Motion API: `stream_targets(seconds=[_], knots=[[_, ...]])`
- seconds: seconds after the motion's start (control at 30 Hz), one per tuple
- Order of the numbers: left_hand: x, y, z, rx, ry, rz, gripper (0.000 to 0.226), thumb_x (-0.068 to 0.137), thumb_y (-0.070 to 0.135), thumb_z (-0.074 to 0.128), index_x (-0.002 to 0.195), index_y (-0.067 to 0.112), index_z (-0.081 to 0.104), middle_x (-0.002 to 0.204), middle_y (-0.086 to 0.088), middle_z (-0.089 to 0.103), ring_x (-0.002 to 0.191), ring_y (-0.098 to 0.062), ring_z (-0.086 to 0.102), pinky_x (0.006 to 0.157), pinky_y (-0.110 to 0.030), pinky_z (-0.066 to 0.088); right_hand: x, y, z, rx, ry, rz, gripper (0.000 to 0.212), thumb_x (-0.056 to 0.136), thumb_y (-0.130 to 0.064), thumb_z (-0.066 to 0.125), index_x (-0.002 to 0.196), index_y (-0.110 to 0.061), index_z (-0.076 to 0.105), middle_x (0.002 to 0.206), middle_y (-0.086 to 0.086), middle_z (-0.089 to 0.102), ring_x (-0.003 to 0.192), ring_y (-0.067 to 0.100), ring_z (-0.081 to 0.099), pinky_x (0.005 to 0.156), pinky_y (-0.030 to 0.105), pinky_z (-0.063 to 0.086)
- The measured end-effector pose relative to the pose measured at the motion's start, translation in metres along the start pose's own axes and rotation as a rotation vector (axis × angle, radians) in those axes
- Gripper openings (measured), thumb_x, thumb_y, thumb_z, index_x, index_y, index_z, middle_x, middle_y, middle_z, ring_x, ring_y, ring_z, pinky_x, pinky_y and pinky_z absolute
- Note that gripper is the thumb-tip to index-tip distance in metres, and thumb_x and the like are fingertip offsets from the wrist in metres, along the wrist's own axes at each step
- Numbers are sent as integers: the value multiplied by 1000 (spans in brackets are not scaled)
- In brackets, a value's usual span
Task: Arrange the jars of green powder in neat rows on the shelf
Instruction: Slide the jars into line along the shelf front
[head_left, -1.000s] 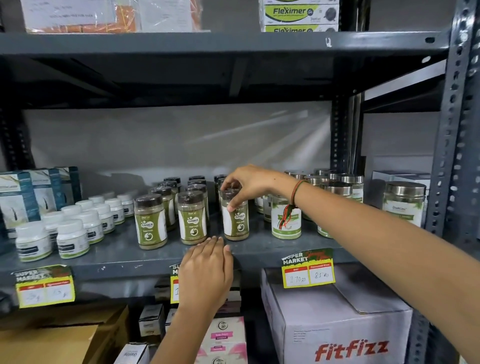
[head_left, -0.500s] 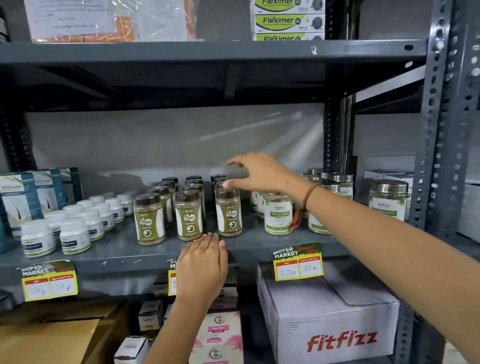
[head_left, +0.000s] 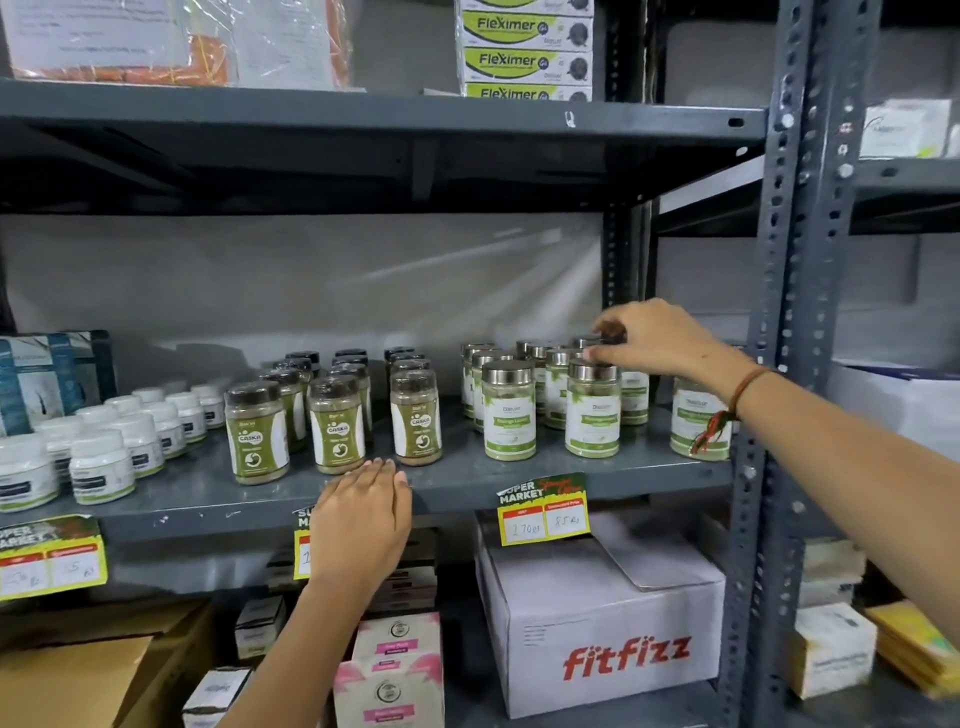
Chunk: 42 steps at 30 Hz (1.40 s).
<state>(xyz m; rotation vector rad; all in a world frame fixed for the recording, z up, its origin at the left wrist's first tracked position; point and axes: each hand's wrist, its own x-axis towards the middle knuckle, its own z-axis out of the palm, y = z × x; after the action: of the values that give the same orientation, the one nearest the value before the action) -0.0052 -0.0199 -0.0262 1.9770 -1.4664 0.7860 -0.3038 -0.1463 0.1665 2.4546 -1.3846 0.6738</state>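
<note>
On the grey metal shelf (head_left: 519, 480), middle tier: three files of brown-lidded Caska jars (head_left: 337, 423) of green powder, upright, running front to back; right of them a looser cluster of steel-lidded jars (head_left: 508, 410) with pale green labels, also upright, long axes vertical. One steel-lidded jar (head_left: 698, 421) stands apart at the far right, near the perforated upright (head_left: 795, 322), partly hidden by the forearm. Right hand (head_left: 657, 340): reaching over the back of the steel-lidded cluster, fingertips (head_left: 589, 354) curled down at lid height above the front right jar (head_left: 592, 410); whether they are clamped on a lid behind it cannot be told, blur and the hand itself hide the contact. Left hand (head_left: 363, 514): flat, fingers together, resting on the shelf's front lip just before the Caska jars, holding nothing. Judgement: the right hand is the nearer one to the unsorted cluster, which lies directly beneath and in front of its fingers. Open room: bare shelf between the two jar groups and along the front edge; white tubs (head_left: 101, 465) crowd the left end.
</note>
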Motion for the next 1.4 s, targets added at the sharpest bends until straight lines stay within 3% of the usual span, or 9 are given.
stream_targets(seconds=[0.17, 0.3, 0.47, 0.67, 0.87, 0.97, 1.1, 1.27, 1.4], knots=[[0, 0, 2, -1, -3, -11, 49, 95, 35, 34, 105, 6, 73, 105, -10, 74, 103, -23, 68, 93, -38, 50, -2, 9, 10, -32, -68, 32, 66, 84, -68, 54, 132, -23, 62, 123, 4, 69, 110, 26, 64, 92, 41, 52], [0, -1, 2, 4, 5, -2, 49, 94, 34, 34, 103, 6, 73, 105, -10, 74, 102, -23, 68, 92, -38, 50, -6, 27, 6, -140, 31, 102, 61, 96, -64, 32, 117, -20, 69, 85, 4, 68, 86, 28, 63, 82, 41, 54], [-1, 1, 1, 3, 15, -1, 47, 94, 33, 37, 102, 5, 74, 104, -11, 74, 100, -25, 69, 89, -39, 51, -13, 47, 1, -388, -193, 272, 49, 96, -48, 38, 127, -18, 62, 129, 12, 61, 119, 35, 56, 86, 42, 47], [-1, -1, 4, 4, 24, 13, 49, 95, 33, 35, 104, 4, 73, 106, -12, 74, 102, -26, 68, 92, -41, 50, -10, 47, 12, -519, -251, 288, 39, 91, -42, 51, 120, -20, 65, 117, 6, 63, 108, 29, 60, 72, 38, 43], [-2, 0, 2, -4, 47, 10, 47, 95, 32, 36, 102, 4, 73, 104, -12, 74, 100, -26, 69, 89, -41, 50, -6, 49, 13, -503, -212, 266, 34, 90, -35, 54, 116, -18, 66, 116, 7, 64, 107, 30, 61, 72, 38, 43], [-2, 0, 2, -7, 41, 6, 48, 95, 32, 35, 102, 4, 73, 104, -11, 74, 100, -26, 69, 89, -41, 50, -5, 51, 14, -399, -217, 230, 39, 89, -35, 55, 125, -20, 62, 121, 9, 64, 111, 32, 60, 77, 38, 48], [-2, 0, 1, -10, 29, 10, 49, 96, 33, 33, 102, 6, 73, 104, -10, 74, 101, -25, 68, 89, -41, 50, -2, 60, 12, -176, -273, 148, 55, 92, -35, 59, 144, -23, 49, 139, 11, 58, 124, 32, 54, 99, 38, 48], [-2, 0, 0, -10, 25, 6, 49, 95, 33, 33, 103, 6, 73, 104, -10, 74, 101, -24, 68, 90, -41, 50, -1, 69, 15, -183, -301, 209, 68, 88, -57, 58, 140, -13, 51, 136, 13, 59, 121, 32, 57, 99, 41, 49], [-2, 0, 0, -7, 11, 1, 50, 95, 34, 33, 103, 6, 73, 105, -10, 74, 102, -25, 68, 91, -41, 50, -3, 67, 15, -151, -290, 197, 69, 90, -54, 59, 145, -15, 48, 141, 12, 56, 127, 31, 53, 104, 39, 45]])
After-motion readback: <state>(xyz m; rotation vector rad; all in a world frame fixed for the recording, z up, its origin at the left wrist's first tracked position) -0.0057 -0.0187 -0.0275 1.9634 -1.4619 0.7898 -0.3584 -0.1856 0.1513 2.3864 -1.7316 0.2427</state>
